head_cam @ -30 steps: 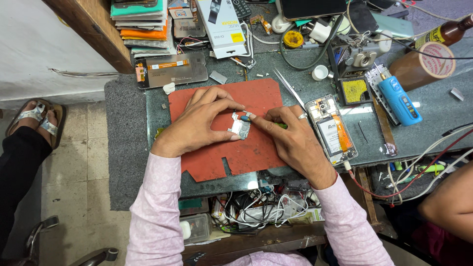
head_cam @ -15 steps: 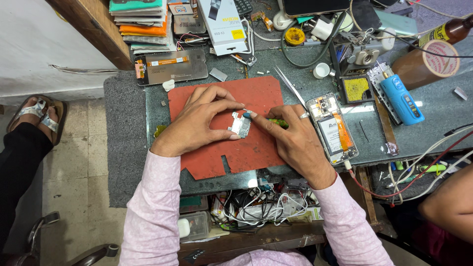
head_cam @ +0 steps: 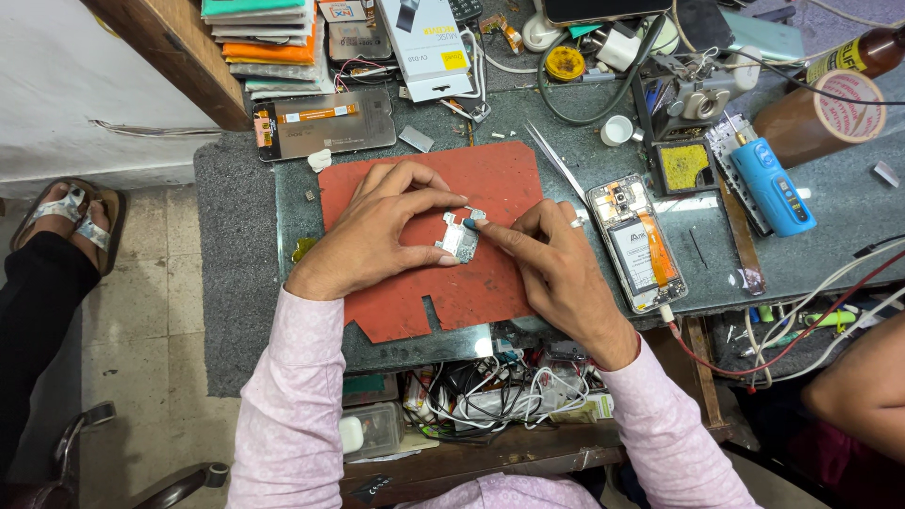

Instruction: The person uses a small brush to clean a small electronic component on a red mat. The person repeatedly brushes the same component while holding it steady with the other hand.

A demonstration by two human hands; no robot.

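Circuit board [head_cam: 458, 241], small and pale, sits on the red mat [head_cam: 490, 179] near its middle, under both my hands. My left hand [head_cam: 377, 231] curls over it from the left: thumb against the board's lower edge, index finger bent over the top edge, so the board is pinched lightly between them and stays flat on the mat. My right hand [head_cam: 556, 269] comes in from the right, fingers mostly closed around a thin tool with a blue-green tip [head_cam: 468, 223]; the tip is touching the board's upper right corner. Can't tell how much of the tool sits inside my fist, fingers hide it. A small loose metal piece [head_cam: 476, 214] lies just beside the board's top edge. Right of my right hand, an opened phone [head_cam: 637, 243] lies face down, battery and orange flex showing, partly on the grey bench [head_cam: 830, 203]. Tweezers [head_cam: 556, 160] lie across the mat's upper right corner. Further right: blue handheld tool [head_cam: 773, 187], yellow sponge tray [head_cam: 686, 166], brown tape roll [head_cam: 818, 115]. Another bare phone frame [head_cam: 325, 123] sits above the mat's left corner. Tangled cables [head_cam: 481, 391] hang below the bench edge. Another person's arm [head_cam: 863, 391] shows at lower right.
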